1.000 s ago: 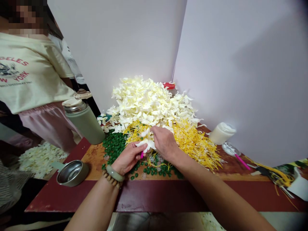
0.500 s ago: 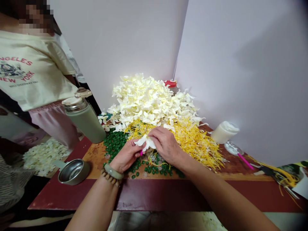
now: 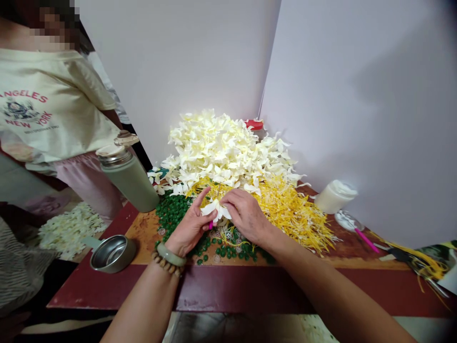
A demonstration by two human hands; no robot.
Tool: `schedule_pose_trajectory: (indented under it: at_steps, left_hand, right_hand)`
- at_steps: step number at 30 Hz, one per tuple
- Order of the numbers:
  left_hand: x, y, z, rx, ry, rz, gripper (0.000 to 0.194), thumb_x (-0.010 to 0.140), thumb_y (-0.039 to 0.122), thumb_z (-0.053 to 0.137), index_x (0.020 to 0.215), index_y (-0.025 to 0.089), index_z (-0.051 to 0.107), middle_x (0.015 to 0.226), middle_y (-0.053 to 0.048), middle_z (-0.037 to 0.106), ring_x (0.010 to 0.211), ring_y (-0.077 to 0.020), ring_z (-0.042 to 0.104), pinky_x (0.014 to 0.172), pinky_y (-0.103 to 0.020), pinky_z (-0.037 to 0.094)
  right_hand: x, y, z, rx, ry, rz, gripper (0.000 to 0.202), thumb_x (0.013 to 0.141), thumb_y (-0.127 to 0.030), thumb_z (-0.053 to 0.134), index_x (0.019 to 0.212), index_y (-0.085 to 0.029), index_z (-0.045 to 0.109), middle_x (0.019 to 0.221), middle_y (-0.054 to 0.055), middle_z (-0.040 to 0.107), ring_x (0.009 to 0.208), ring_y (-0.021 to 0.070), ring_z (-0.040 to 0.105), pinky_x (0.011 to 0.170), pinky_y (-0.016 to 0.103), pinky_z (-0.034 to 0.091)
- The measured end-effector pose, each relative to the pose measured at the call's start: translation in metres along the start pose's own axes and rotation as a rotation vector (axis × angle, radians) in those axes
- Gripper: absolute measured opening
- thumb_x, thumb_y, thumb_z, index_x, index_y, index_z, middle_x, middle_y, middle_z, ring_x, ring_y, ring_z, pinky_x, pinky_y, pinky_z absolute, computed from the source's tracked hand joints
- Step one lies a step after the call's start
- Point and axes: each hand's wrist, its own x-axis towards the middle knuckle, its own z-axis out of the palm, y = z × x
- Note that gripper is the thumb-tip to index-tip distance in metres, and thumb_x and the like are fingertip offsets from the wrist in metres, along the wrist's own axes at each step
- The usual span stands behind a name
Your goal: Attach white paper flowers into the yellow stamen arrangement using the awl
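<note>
A white artificial flower [image 3: 218, 210] with drooping petals hangs between my two hands, a thin stem rising from its top. My left hand [image 3: 191, 227] is closed on its left side, thumb against the petals, with the index finger now stretched upward. By that thumb shows a small bright pink piece [image 3: 211, 225], its full shape hidden. My right hand [image 3: 246, 214] pinches the top of the flower near the stem. Beneath and behind the hands lie green plastic beads [image 3: 173, 209] and a heap of yellow stamens [image 3: 293, 214]. Behind them rises a pile of white petals [image 3: 228, 147].
On the left of the table [image 3: 243, 286] stand a green thermos [image 3: 134, 183] and a metal cup [image 3: 112, 254]. A jar of white paste [image 3: 335, 196], a pink-handled brush [image 3: 366, 239] and scissors [image 3: 424, 274] lie right. A person [image 3: 53, 109] stands at the left.
My left index finger has lifted off the flower and points up. My right hand keeps its pinch. The person at the left has shifted slightly.
</note>
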Motion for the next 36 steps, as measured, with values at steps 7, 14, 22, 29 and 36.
schedule_pose_trajectory:
  at_steps: [7, 14, 22, 29, 36]
  left_hand:
    - [0.005, -0.005, -0.005, -0.02, 0.018, 0.012, 0.024, 0.06, 0.017, 0.073, 0.083, 0.014, 0.065, 0.067, 0.001, 0.058, 0.052, -0.004, 0.047, 0.048, -0.015, 0.035]
    - [0.005, -0.005, -0.004, -0.049, 0.028, 0.064, 0.013, 0.064, 0.014, 0.069, 0.074, 0.01, 0.064, 0.062, 0.001, 0.057, 0.05, -0.0043, 0.044, 0.049, -0.016, 0.037]
    - [-0.003, 0.007, -0.006, -0.374, 0.094, -0.016, 0.023, 0.066, 0.032, 0.062, 0.072, 0.01, 0.065, 0.071, -0.005, 0.063, 0.061, -0.0123, 0.056, 0.052, -0.021, 0.047]
    - [0.001, -0.002, -0.002, -0.114, 0.025, 0.041, 0.01, 0.066, 0.016, 0.068, 0.074, 0.011, 0.063, 0.066, 0.001, 0.06, 0.058, -0.0062, 0.053, 0.053, -0.016, 0.043]
    - [0.008, -0.002, -0.011, -0.034, 0.119, 0.112, 0.018, 0.06, 0.018, 0.072, 0.074, 0.01, 0.065, 0.066, 0.0, 0.061, 0.054, -0.0057, 0.051, 0.051, -0.017, 0.041]
  right_hand:
    - [-0.001, 0.0, 0.003, -0.015, 0.011, -0.036, 0.017, 0.081, -0.011, 0.041, 0.076, -0.016, 0.057, 0.074, 0.005, 0.058, 0.072, 0.0162, 0.05, 0.07, 0.03, 0.04]
    - [-0.002, 0.001, 0.009, -0.078, -0.001, -0.098, 0.019, 0.082, -0.011, 0.039, 0.079, -0.014, 0.058, 0.075, 0.007, 0.057, 0.073, 0.0177, 0.049, 0.069, 0.031, 0.04]
    - [-0.007, -0.007, 0.009, -0.078, 0.006, -0.137, 0.015, 0.083, -0.021, 0.048, 0.092, -0.014, 0.057, 0.09, 0.01, 0.058, 0.088, 0.02, 0.05, 0.079, 0.035, 0.04]
    - [-0.009, -0.002, 0.017, -0.178, -0.043, -0.175, 0.022, 0.087, -0.015, 0.036, 0.084, -0.011, 0.058, 0.083, 0.01, 0.056, 0.081, 0.0181, 0.049, 0.073, 0.031, 0.041]
    - [-0.01, -0.011, 0.003, -0.165, -0.027, -0.103, 0.015, 0.083, -0.023, 0.046, 0.087, -0.013, 0.057, 0.087, 0.008, 0.055, 0.085, 0.0189, 0.047, 0.076, 0.031, 0.038]
